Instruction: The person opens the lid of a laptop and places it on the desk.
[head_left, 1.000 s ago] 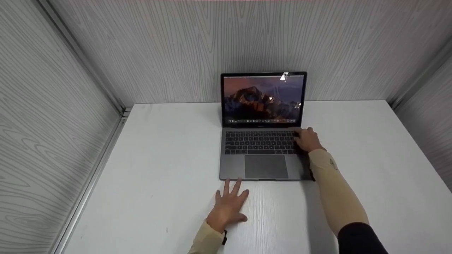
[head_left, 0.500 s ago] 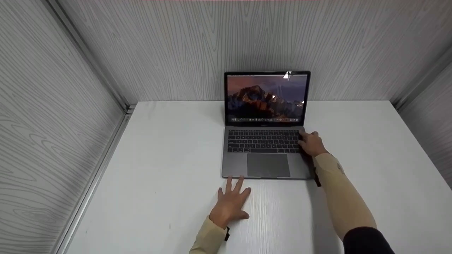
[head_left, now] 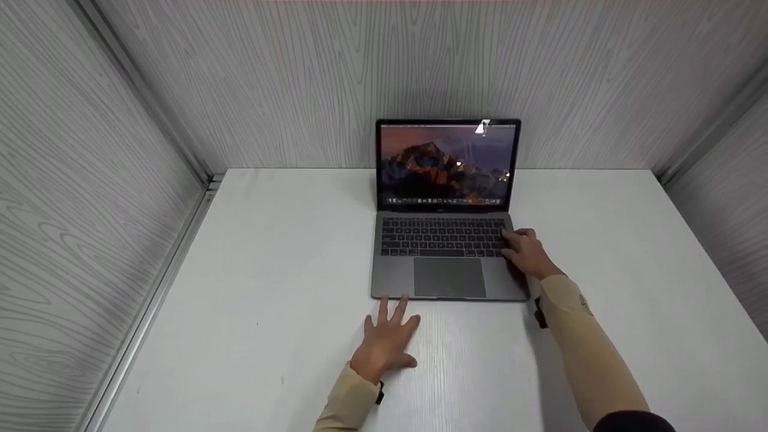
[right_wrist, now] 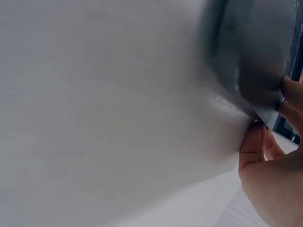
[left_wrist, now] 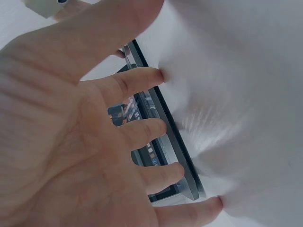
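Note:
An open laptop (head_left: 393, 277) with a lit mountain picture on its screen (head_left: 447, 162) sits on the white table near the back wall. My right hand (head_left: 529, 253) grips its right edge beside the keyboard (head_left: 443, 236). Two digits lie on top of the base, while curled fingers (right_wrist: 253, 144) meet the side edge in the right wrist view. My left hand (head_left: 384, 345) is spread over the table in front, its longest fingertips right at the laptop's front edge. The left wrist view shows the spread palm (left_wrist: 90, 137) with fingertips near that edge.
The white table (head_left: 288, 252) runs under everything. A wood-grain panel (head_left: 288, 78) rises close behind the laptop, and side panels stand left (head_left: 78, 240) and right (head_left: 732, 156), the left one with a metal rail (head_left: 162, 273) along the table.
My right hand has slid along the laptop's right edge, from the keyboard's top corner toward the front. My left hand stays spread at the front edge.

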The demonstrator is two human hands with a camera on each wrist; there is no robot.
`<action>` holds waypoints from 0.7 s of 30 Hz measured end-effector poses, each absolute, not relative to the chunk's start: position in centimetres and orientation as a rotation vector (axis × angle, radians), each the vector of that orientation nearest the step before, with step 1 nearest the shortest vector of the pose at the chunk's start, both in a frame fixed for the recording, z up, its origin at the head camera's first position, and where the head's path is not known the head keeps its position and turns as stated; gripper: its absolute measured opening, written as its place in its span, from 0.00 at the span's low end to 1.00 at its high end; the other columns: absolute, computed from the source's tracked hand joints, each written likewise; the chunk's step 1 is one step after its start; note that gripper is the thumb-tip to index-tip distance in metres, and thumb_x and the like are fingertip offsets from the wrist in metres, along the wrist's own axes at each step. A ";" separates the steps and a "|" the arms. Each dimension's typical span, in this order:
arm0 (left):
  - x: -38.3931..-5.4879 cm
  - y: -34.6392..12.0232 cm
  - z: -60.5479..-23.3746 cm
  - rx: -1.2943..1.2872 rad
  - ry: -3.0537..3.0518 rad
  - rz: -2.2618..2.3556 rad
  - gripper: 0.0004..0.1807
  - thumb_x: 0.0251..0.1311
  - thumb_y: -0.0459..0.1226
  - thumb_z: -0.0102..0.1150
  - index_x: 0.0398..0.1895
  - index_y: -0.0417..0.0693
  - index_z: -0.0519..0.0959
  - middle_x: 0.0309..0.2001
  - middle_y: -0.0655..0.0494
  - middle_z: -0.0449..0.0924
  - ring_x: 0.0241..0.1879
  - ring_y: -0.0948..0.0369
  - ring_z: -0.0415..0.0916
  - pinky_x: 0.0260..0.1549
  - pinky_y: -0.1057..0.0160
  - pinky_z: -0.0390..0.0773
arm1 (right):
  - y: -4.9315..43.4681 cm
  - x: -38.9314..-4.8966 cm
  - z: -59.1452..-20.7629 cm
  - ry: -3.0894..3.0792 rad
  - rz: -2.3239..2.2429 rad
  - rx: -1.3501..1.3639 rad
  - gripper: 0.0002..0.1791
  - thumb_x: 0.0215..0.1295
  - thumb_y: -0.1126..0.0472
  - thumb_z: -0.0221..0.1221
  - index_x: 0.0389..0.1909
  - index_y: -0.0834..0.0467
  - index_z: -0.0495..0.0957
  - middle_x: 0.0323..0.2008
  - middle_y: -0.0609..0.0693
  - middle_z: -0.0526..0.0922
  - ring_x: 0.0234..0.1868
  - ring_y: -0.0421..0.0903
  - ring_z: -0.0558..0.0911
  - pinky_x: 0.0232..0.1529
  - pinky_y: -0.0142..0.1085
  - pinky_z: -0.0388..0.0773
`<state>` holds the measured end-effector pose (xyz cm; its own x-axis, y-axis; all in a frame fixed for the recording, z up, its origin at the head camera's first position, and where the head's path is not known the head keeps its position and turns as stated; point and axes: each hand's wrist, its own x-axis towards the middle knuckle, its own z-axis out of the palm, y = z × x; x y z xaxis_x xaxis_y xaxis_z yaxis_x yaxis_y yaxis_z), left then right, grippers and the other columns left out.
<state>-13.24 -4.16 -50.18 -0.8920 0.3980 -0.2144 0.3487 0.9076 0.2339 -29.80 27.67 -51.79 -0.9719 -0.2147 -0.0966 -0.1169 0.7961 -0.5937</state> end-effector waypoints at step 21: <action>-12.3 -3.5 -50.6 0.567 2.800 0.299 0.45 0.46 0.50 0.81 0.69 0.51 0.73 0.77 0.44 0.55 0.75 0.37 0.50 0.59 0.32 0.68 | 29.7 -22.6 -51.8 2.737 -0.901 -0.562 0.29 0.71 0.71 0.57 0.69 0.79 0.62 0.65 0.85 0.54 0.62 0.79 0.68 0.59 0.66 0.67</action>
